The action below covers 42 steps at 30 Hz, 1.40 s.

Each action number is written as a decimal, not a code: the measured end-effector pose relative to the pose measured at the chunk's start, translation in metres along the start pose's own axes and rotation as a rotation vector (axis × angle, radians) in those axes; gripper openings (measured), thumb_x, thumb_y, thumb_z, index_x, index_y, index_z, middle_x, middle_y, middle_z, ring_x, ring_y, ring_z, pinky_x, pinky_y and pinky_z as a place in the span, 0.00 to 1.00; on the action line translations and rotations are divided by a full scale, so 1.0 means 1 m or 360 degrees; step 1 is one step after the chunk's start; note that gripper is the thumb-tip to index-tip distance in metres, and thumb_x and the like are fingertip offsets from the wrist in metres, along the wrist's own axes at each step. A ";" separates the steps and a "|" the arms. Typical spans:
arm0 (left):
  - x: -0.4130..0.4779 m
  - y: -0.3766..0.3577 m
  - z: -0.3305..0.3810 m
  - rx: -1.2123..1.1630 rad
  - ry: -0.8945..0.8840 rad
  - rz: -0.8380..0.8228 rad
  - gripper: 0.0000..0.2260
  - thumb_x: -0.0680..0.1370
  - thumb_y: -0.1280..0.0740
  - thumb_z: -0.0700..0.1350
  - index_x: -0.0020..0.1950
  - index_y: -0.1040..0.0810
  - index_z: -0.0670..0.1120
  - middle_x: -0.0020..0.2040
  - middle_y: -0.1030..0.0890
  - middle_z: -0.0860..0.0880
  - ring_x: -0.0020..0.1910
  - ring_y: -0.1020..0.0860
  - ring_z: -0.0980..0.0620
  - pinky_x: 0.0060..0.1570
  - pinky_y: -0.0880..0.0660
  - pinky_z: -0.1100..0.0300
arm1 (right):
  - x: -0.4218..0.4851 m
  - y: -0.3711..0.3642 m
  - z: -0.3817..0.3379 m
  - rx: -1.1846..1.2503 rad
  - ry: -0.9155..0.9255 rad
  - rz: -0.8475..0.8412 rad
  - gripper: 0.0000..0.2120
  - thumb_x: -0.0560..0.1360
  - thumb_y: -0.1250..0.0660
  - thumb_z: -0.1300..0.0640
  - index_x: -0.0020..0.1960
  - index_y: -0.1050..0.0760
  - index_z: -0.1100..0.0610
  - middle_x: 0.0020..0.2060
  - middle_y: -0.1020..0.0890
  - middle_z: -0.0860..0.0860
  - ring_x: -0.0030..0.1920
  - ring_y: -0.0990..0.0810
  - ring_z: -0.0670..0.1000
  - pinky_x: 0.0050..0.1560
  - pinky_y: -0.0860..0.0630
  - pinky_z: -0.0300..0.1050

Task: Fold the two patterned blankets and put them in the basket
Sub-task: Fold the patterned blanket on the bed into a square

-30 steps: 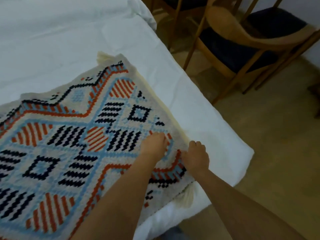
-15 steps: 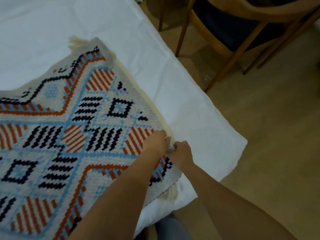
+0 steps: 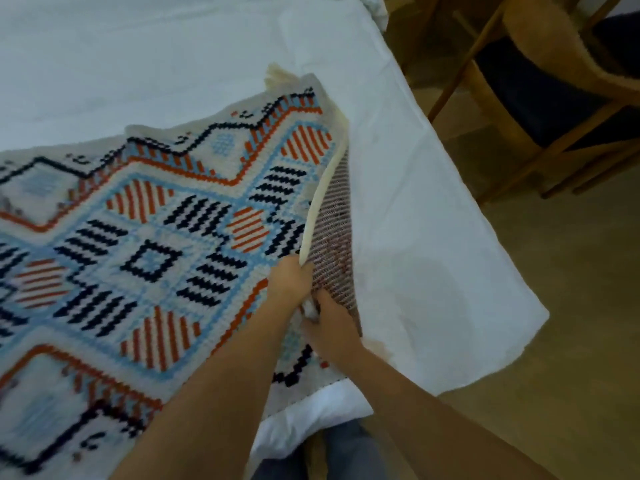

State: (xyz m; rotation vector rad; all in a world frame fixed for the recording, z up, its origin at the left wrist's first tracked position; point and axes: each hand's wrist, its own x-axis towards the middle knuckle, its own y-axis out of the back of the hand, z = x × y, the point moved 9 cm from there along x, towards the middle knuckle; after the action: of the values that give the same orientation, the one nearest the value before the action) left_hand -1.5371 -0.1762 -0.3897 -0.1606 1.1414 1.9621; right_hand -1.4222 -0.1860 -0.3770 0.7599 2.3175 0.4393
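A patterned blanket (image 3: 152, 237), cream with orange, light blue and dark geometric shapes, lies spread on a white-covered table (image 3: 433, 237). Its right edge is raised off the table, showing a reddish striped underside (image 3: 334, 230). My left hand (image 3: 289, 280) grips that lifted edge from the top side. My right hand (image 3: 330, 322) sits just below it, fingers curled on the same edge near the blanket's near right corner. A cream tassel (image 3: 277, 74) marks the far corner. No second blanket or basket is in view.
The table's right edge and near right corner (image 3: 526, 323) drop to a tan floor (image 3: 571, 341). A wooden chair (image 3: 554, 81) with a dark seat stands beyond the table at the upper right. My legs (image 3: 346, 452) show at the bottom.
Both hands closed on the blanket's right edge and raised it, so the edge now stands up and shows its underside. The view shifted.
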 end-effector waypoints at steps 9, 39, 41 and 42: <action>-0.041 0.123 -0.109 -0.0313 0.0069 0.0199 0.16 0.80 0.40 0.45 0.32 0.35 0.47 0.27 0.36 0.48 0.26 0.40 0.52 0.26 0.41 0.60 | -0.031 -0.131 -0.098 -0.0057 0.0201 -0.0313 0.13 0.79 0.41 0.58 0.62 0.36 0.58 0.32 0.32 0.47 0.29 0.34 0.47 0.29 0.37 0.41; -0.241 0.383 -0.506 -0.1049 0.0603 0.0671 0.06 0.77 0.35 0.40 0.43 0.19 0.42 0.36 0.21 0.45 0.38 0.24 0.48 0.38 0.26 0.57 | -0.175 -0.512 -0.317 -0.0345 0.0736 -0.0727 0.15 0.76 0.42 0.61 0.62 0.29 0.56 0.54 0.20 0.56 0.51 0.21 0.56 0.53 0.23 0.53; -0.246 0.396 -0.531 -0.1134 0.0638 0.0663 0.06 0.77 0.35 0.38 0.48 0.19 0.39 0.42 0.20 0.43 0.43 0.23 0.46 0.45 0.24 0.54 | -0.177 -0.536 -0.326 -0.0357 0.0695 -0.0720 0.18 0.77 0.43 0.60 0.65 0.32 0.54 0.56 0.20 0.55 0.53 0.22 0.55 0.53 0.24 0.50; -0.248 0.401 -0.542 -0.1187 0.0651 0.0643 0.06 0.77 0.36 0.37 0.48 0.20 0.38 0.43 0.20 0.42 0.43 0.23 0.45 0.46 0.24 0.53 | -0.175 -0.546 -0.328 -0.0368 0.0675 -0.0709 0.18 0.77 0.43 0.60 0.66 0.32 0.53 0.56 0.20 0.55 0.54 0.22 0.55 0.54 0.25 0.49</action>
State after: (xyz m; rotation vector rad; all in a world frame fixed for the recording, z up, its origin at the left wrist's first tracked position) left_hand -1.8182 -0.8332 -0.3184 -0.8042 0.6459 2.7356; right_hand -1.7549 -0.7543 -0.3180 0.0261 2.6622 0.6960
